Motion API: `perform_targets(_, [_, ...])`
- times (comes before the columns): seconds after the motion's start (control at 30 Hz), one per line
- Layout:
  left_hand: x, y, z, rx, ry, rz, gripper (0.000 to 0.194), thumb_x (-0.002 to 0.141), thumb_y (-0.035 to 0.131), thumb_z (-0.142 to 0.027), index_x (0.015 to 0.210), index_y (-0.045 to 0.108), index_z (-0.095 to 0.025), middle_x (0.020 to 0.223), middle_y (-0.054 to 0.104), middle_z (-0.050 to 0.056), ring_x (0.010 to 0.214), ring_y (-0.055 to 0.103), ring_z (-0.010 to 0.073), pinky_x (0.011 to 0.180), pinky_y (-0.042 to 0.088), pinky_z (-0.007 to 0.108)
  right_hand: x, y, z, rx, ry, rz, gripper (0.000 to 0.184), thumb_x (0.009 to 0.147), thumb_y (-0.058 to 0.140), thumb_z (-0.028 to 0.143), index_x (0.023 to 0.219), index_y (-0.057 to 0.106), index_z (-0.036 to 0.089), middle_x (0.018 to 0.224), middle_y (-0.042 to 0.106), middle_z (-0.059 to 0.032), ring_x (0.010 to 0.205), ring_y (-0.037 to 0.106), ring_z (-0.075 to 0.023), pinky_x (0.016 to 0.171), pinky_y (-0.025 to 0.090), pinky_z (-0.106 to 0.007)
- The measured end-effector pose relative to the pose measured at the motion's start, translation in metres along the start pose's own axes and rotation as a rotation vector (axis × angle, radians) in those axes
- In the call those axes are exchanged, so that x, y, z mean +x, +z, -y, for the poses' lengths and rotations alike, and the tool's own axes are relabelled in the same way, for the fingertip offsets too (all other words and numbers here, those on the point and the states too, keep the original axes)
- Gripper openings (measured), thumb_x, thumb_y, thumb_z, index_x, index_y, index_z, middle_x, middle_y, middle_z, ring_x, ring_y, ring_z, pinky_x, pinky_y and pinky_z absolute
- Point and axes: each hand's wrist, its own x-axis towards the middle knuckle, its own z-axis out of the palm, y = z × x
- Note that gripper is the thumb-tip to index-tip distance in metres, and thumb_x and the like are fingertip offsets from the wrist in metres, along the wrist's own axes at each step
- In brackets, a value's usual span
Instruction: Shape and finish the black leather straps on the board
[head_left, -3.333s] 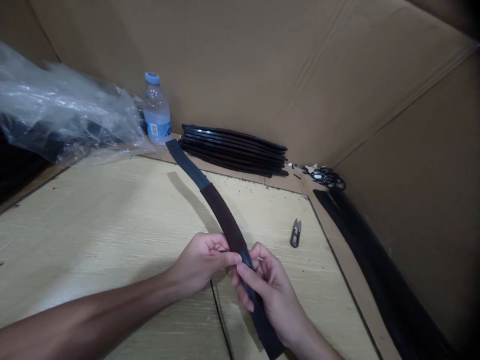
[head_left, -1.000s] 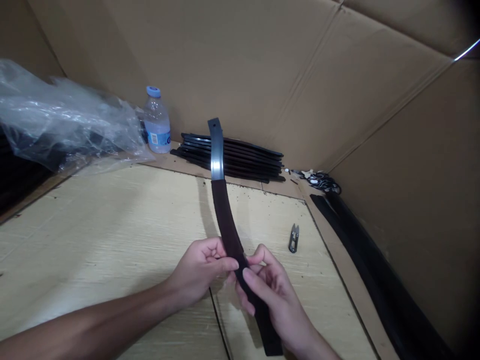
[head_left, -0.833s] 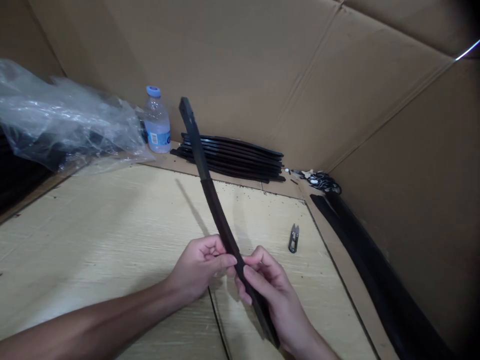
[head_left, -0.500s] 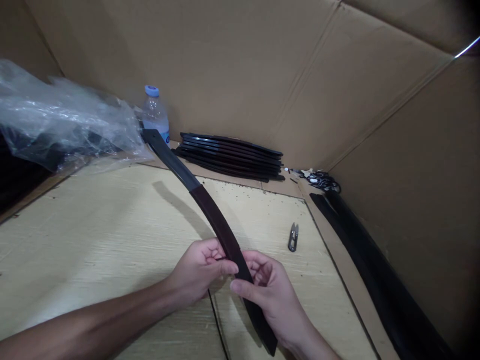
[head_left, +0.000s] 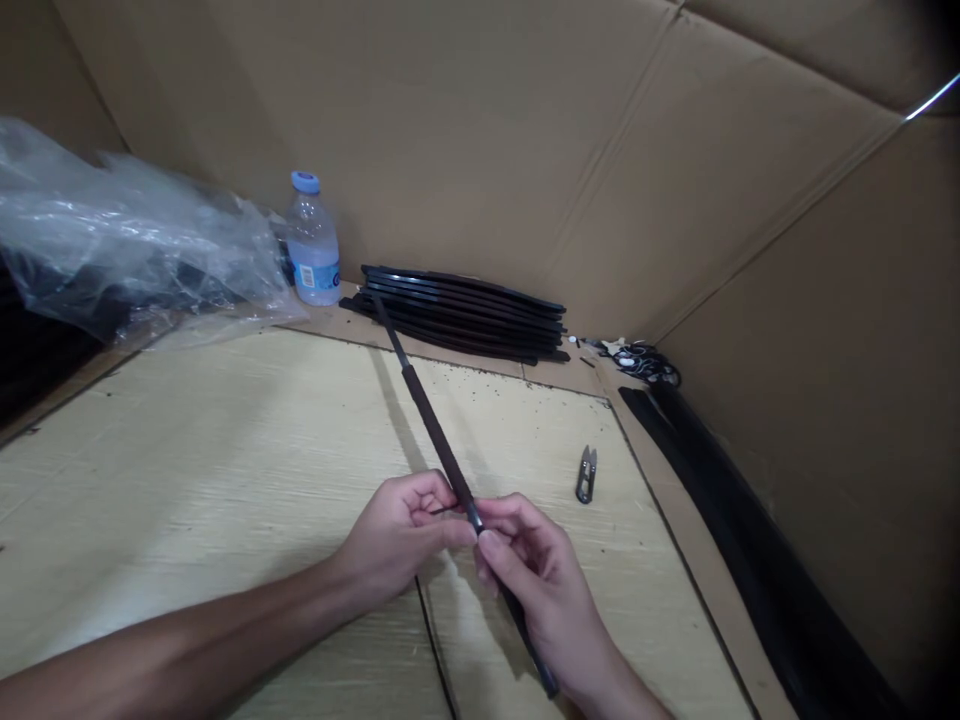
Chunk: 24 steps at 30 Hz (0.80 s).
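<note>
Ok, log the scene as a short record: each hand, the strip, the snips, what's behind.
left hand: pinching thin black cord beside the strip
right hand: gripping the strip's near part
strip: dark, edge-on to camera, brown along its middle
snips: on the table, right of both hands, blades pointing away
behind: strip stack, bottle to its left

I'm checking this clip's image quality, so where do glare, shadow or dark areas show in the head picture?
In the head view, glints on the clear plastic bag; in the head view, the held dark strip shadows the pale board; head view's upper right corner, nearly black.
</note>
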Motion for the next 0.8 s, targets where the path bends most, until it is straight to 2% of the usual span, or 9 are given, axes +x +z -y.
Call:
perform_targets(0.1, [-0.0009, -0.0004, 0.0015, -0.036, -0.014, 0.036, 0.023, 0.064, 0.074, -0.021, 0.079, 0.060, -0.012, 0.073, 0.064, 0.002, 0.070, 0.059, 0.0143, 0.065, 0.044, 0.025, 0.0017, -0.0016, 0.0006, 0.017, 0.051, 0.002, 0.035, 0.073, 0.072, 0.024, 0.106, 0.060, 0.020, 0.082, 0.063, -0.0004, 0.076, 0.058, -0.0117, 0.070, 0.045, -0.022])
perform_targets(0.17, [-0.0017, -0.0011, 0.0028, -0.017, -0.020, 0.056, 0.021, 0.067, 0.073, -0.024, 0.078, 0.060, -0.012, 0.070, 0.062, 0.001, 0.067, 0.058, 0.0134, 0.063, 0.044, 0.025, 0.0027, -0.0021, 0.0019, 0.007, 0.080, 0.023, 0.032, 0.067, 0.076, 0.023, 0.097, 0.063, 0.018, 0.080, 0.064, -0.0013, 0.078, 0.059, -0.0140, 0.073, 0.045, -0.024])
perform_targets(0.27, [-0.0027, -0.0020, 0.0045, 0.046, -0.019, 0.036, 0.023, 0.069, 0.071, -0.027, 0.065, 0.054, -0.012, 0.062, 0.057, -0.001, 0.057, 0.052, 0.0093, 0.055, 0.038, 0.021, 0.0026, -0.0027, 0.0034, -0.033, 0.077, 0.025, 0.026, 0.062, 0.079, 0.018, 0.079, 0.060, 0.016, 0.074, 0.063, 0.0003, 0.070, 0.057, -0.0114, 0.066, 0.045, -0.022])
perform_targets(0.37, [-0.0037, -0.0018, 0.0046, 0.040, -0.033, 0.057, 0.024, 0.071, 0.070, -0.028, 0.064, 0.051, -0.014, 0.060, 0.057, -0.002, 0.055, 0.052, 0.0095, 0.052, 0.037, 0.021, 0.0010, -0.0031, 0.0032, -0.005, 0.086, 0.051, 0.029, 0.067, 0.076, 0.021, 0.081, 0.050, 0.019, 0.068, 0.061, 0.0032, 0.054, 0.054, -0.0085, 0.051, 0.044, -0.020])
perform_targets(0.47, [-0.0046, -0.0008, 0.0028, 0.006, -0.028, 0.101, 0.023, 0.074, 0.066, -0.028, 0.066, 0.049, -0.015, 0.059, 0.059, -0.001, 0.053, 0.054, 0.0114, 0.052, 0.038, 0.023, -0.0003, -0.0032, 0.0025, 0.009, 0.137, 0.103, 0.028, 0.077, 0.067, 0.029, 0.090, 0.044, 0.021, 0.066, 0.064, 0.0014, 0.040, 0.046, -0.0065, 0.036, 0.034, -0.016])
perform_targets(0.6, [-0.0035, -0.0002, -0.0012, 0.056, 0.014, 0.068, 0.023, 0.078, 0.062, -0.028, 0.064, 0.050, -0.014, 0.060, 0.060, 0.000, 0.058, 0.057, 0.0132, 0.059, 0.042, 0.026, 0.0001, -0.0022, 0.0030, -0.013, 0.072, 0.064, 0.019, 0.084, 0.058, 0.035, 0.091, 0.049, 0.019, 0.072, 0.065, -0.0023, 0.048, 0.048, -0.0073, 0.043, 0.036, -0.018])
perform_targets(0.7, [-0.0015, 0.0006, -0.0039, 0.088, 0.044, 0.027, 0.024, 0.079, 0.060, -0.028, 0.063, 0.051, -0.014, 0.061, 0.060, 0.001, 0.061, 0.056, 0.0129, 0.062, 0.042, 0.026, 0.0006, -0.0011, 0.0030, 0.000, 0.027, 0.011, 0.018, 0.083, 0.058, 0.036, 0.089, 0.057, 0.018, 0.077, 0.064, -0.0037, 0.055, 0.048, -0.0086, 0.050, 0.038, -0.021])
perform_targets(0.8, [-0.0005, 0.0021, -0.0047, 0.052, 0.022, 0.029, 0.019, 0.074, 0.065, -0.026, 0.066, 0.054, -0.014, 0.065, 0.061, 0.000, 0.061, 0.056, 0.0122, 0.061, 0.042, 0.025, 0.0000, -0.0003, 0.0025, 0.012, 0.045, -0.007, 0.026, 0.080, 0.063, 0.032, 0.103, 0.059, 0.020, 0.079, 0.062, -0.0021, 0.058, 0.050, -0.0095, 0.054, 0.039, -0.022])
